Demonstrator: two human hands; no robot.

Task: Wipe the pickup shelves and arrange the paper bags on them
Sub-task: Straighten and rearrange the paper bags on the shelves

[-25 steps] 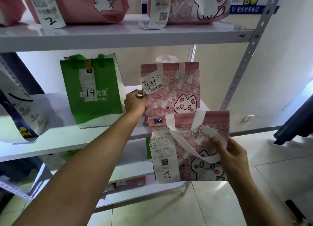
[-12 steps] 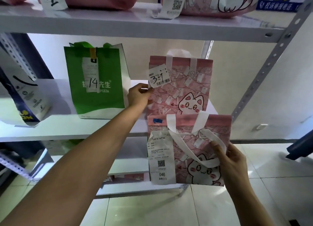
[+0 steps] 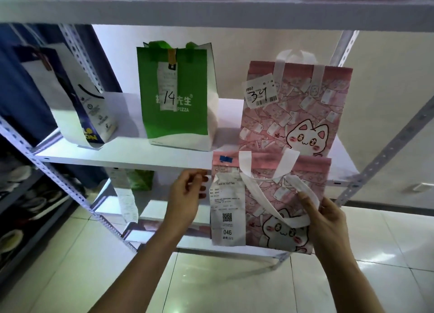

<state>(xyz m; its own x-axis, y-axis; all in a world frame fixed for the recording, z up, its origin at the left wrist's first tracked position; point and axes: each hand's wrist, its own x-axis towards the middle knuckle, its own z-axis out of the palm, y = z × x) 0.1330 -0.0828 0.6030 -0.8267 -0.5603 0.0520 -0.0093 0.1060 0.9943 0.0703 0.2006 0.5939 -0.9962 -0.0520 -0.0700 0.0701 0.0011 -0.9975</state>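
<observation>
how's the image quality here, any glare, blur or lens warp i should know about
Head view: wide-angle warp bends the shelf uprights and the top shelf edge; the middle shelf board is nearly blown out by bluish-white light; the left hand is slightly motion-soft; the floor tiles carry a soft sheen; the receipt on the held pink bag shows 046 clearly, its small print does not resolve.

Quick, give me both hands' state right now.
Left hand: loosely curled, holding nothing, beside the pink cat bag.
Right hand: grips that bag's white handle.
</observation>
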